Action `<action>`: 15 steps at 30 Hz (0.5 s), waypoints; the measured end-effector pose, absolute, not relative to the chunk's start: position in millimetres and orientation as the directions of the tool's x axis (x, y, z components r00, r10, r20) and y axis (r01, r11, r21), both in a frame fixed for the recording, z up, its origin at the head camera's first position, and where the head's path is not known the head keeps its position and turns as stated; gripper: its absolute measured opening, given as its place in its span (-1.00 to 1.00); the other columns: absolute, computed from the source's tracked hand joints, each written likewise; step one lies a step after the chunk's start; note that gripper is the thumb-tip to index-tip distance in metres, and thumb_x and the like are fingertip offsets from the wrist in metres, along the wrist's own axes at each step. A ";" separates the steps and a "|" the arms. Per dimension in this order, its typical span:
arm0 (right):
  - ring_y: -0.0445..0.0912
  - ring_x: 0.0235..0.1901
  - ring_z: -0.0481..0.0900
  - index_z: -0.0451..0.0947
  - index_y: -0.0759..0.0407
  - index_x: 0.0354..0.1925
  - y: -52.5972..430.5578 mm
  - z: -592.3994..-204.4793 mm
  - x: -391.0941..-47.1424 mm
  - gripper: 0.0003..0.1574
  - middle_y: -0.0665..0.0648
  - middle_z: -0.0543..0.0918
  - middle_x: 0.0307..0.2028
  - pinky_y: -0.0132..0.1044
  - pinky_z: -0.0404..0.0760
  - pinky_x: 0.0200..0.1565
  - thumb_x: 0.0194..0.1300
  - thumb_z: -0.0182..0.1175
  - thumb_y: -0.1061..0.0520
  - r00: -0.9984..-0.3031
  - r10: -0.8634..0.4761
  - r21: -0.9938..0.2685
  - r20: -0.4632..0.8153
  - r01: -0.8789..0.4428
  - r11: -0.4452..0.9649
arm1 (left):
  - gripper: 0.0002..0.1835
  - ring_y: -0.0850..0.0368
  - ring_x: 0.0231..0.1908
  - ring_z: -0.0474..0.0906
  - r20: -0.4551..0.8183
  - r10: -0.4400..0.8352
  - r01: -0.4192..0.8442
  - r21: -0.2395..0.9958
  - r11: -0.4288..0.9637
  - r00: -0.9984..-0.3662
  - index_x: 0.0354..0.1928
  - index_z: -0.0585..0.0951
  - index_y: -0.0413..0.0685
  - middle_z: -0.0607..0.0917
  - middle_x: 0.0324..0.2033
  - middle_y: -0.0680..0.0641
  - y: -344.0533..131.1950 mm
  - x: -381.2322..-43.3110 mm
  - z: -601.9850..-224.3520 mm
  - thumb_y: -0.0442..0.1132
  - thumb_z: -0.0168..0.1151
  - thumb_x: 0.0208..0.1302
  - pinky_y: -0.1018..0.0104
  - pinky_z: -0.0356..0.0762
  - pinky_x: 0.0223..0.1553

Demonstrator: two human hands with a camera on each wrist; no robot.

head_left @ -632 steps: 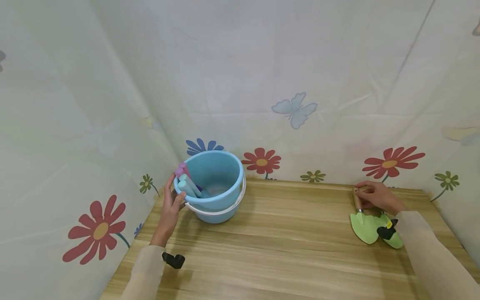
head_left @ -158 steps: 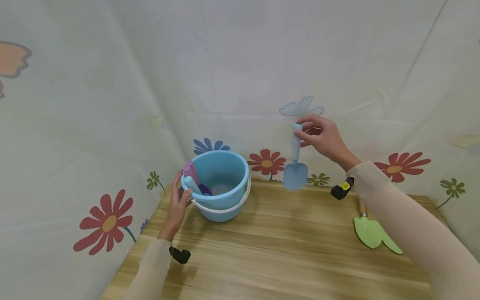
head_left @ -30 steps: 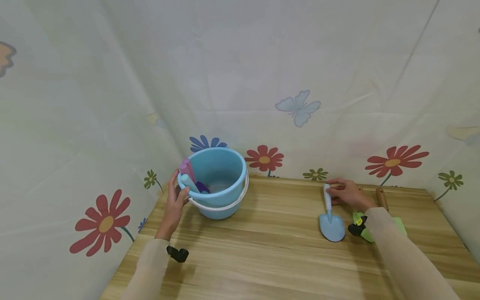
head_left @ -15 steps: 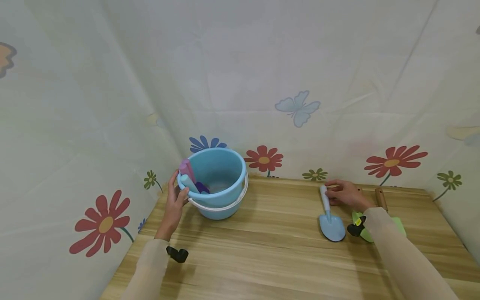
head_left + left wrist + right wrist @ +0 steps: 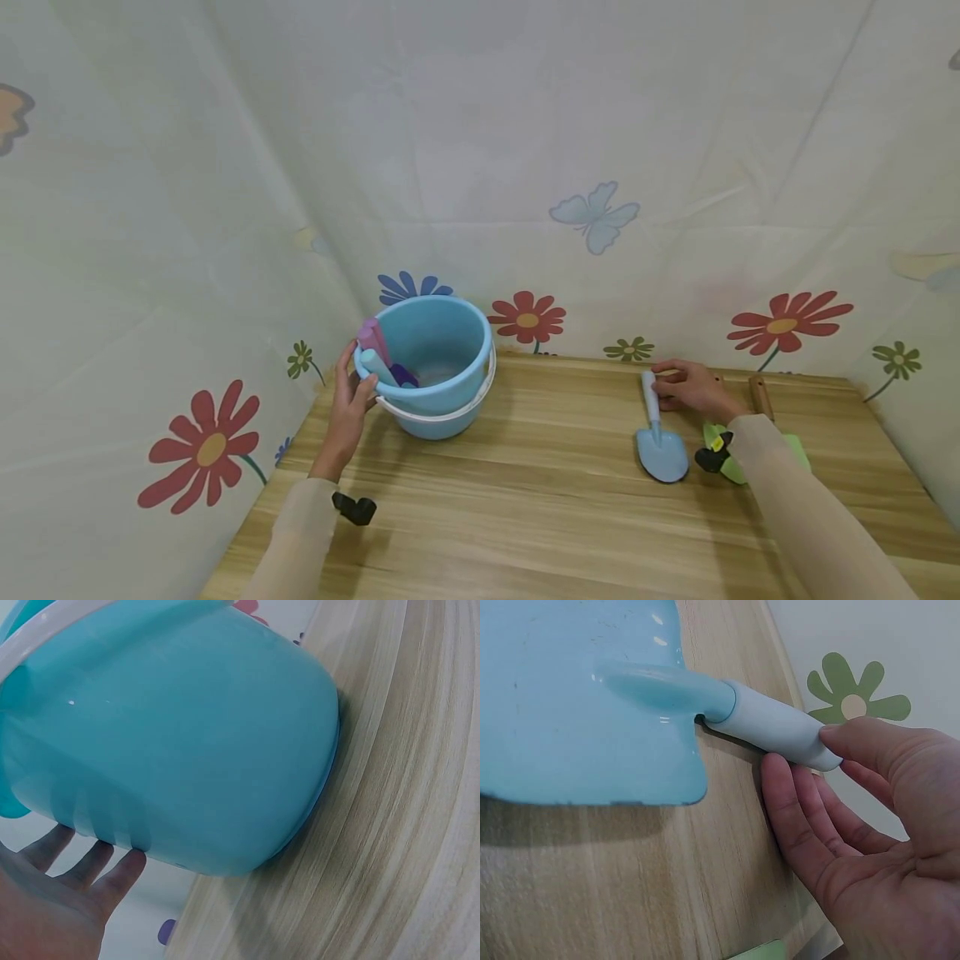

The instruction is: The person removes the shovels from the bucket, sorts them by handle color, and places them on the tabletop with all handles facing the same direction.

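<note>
A light blue bucket (image 5: 438, 425) with a white bail handle (image 5: 468, 404) stands at the left of the table. My left hand (image 5: 348, 417) grips its rim, thumb at the edge; in the left wrist view, fingers (image 5: 124, 874) touch the outer wall. Pink handles (image 5: 371, 335), a pale blue handle (image 5: 377, 367) and a purple part (image 5: 406, 375) lean inside. At the right, a light blue garden trowel (image 5: 662, 456) lies on the table, blade toward me. My right hand (image 5: 693, 390) pinches its pale handle (image 5: 769, 724) near the end between thumb and fingers.
Green trowels (image 5: 797, 450) with wooden handles (image 5: 761, 396) lie right of the blue trowel, partly hidden by my right sleeve. A flower-printed cloth (image 5: 600, 292) rises behind the wooden table (image 5: 525, 508) and along its left side.
A blue trowel has left the bucket, been carried right and laid beside the green trowels. During the last second its handle end has shifted slightly left. My left hand stays on the bucket.
</note>
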State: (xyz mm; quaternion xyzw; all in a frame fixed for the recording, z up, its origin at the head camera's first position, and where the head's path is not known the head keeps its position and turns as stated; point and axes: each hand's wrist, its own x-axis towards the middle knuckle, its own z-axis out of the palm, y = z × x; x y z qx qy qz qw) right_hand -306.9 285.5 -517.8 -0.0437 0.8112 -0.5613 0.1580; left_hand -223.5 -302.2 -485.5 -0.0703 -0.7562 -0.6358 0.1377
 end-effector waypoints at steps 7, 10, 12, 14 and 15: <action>0.02 -0.11 0.67 0.26 0.45 0.42 285.9 -518.3 -307.5 -0.36 0.53 0.48 0.18 -0.10 0.73 -0.09 0.50 0.19 0.26 -0.946 -0.245 -0.925 -0.213 0.114 0.363 | -0.29 -0.11 0.48 0.17 0.295 -0.068 0.278 0.943 0.183 -0.953 0.62 -0.05 0.48 0.16 0.55 -0.07 -302.4 -223.1 -484.7 0.05 0.00 0.59 -0.39 0.32 0.27; 0.01 -0.11 0.67 0.25 0.44 0.43 285.8 -518.3 -307.2 -0.35 0.53 0.48 0.19 -0.10 0.73 -0.08 0.51 0.19 0.25 -0.945 -0.244 -0.921 -0.219 0.118 0.371 | -0.29 -0.11 0.49 0.17 0.292 -0.065 0.277 0.944 0.180 -0.954 0.62 -0.06 0.48 0.16 0.56 -0.08 -302.5 -222.9 -484.9 0.04 -0.01 0.59 -0.40 0.31 0.27; 0.02 -0.11 0.67 0.25 0.44 0.43 285.5 -517.9 -306.6 -0.35 0.54 0.47 0.20 -0.10 0.73 -0.07 0.51 0.19 0.25 -0.944 -0.246 -0.920 -0.221 0.118 0.374 | -0.30 -0.10 0.49 0.16 0.291 -0.065 0.275 0.945 0.178 -0.955 0.62 -0.06 0.49 0.15 0.56 -0.07 -302.7 -223.0 -485.3 0.04 -0.01 0.59 -0.40 0.31 0.27; 0.02 -0.10 0.67 0.25 0.44 0.43 284.8 -517.1 -305.9 -0.35 0.54 0.47 0.20 -0.09 0.73 -0.07 0.51 0.18 0.25 -0.944 -0.246 -0.919 -0.222 0.119 0.375 | -0.30 -0.10 0.49 0.16 0.290 -0.064 0.275 0.945 0.178 -0.955 0.61 -0.06 0.49 0.15 0.56 -0.06 -302.9 -223.0 -485.7 0.05 -0.01 0.59 -0.41 0.30 0.28; 0.03 -0.09 0.67 0.24 0.44 0.43 284.3 -516.6 -305.5 -0.35 0.54 0.46 0.20 -0.09 0.73 -0.06 0.51 0.18 0.25 -0.943 -0.246 -0.919 -0.223 0.119 0.375 | -0.30 -0.10 0.49 0.16 0.291 -0.063 0.276 0.945 0.176 -0.955 0.62 -0.06 0.49 0.15 0.56 -0.06 -303.0 -223.0 -485.9 0.04 -0.01 0.59 -0.41 0.30 0.28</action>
